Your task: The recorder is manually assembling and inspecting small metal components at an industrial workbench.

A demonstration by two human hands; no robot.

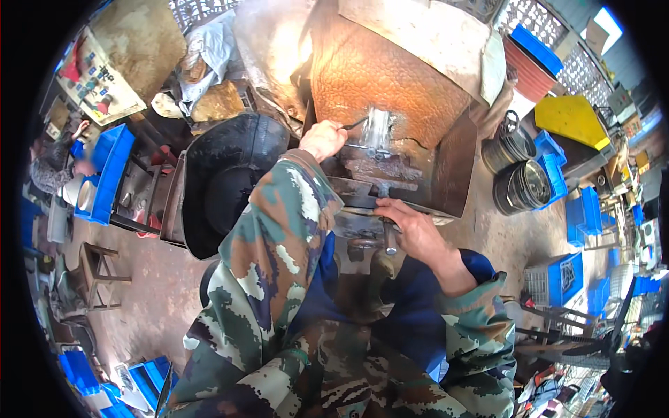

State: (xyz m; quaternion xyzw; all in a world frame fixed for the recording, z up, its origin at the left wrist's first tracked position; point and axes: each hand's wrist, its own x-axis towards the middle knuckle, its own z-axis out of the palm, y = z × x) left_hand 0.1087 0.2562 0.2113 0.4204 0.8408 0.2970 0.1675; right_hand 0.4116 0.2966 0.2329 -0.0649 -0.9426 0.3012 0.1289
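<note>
My left hand (324, 141) is closed around a thin dark rod (357, 123), whose far end reaches toward a bright, blurred metal piece (377, 129) on the machine. My right hand (418, 230) lies with curled fingers at the near edge of the metal machine (362, 221), and what is under those fingers is hidden. Just left of that hand a short metal lever (389, 238) with a rounded end points toward me. Between my hands lies a wet, grimy machine bed (383, 171) inside a metal tray (456, 174).
A stained brown sheet (390, 70) hangs behind the machine. To the left stands a large black bin (258, 143), with a wooden stool (104, 272) farther off. Black buckets (519, 188) and blue crates (564, 275) are on the right. Another person (52, 171) is at far left.
</note>
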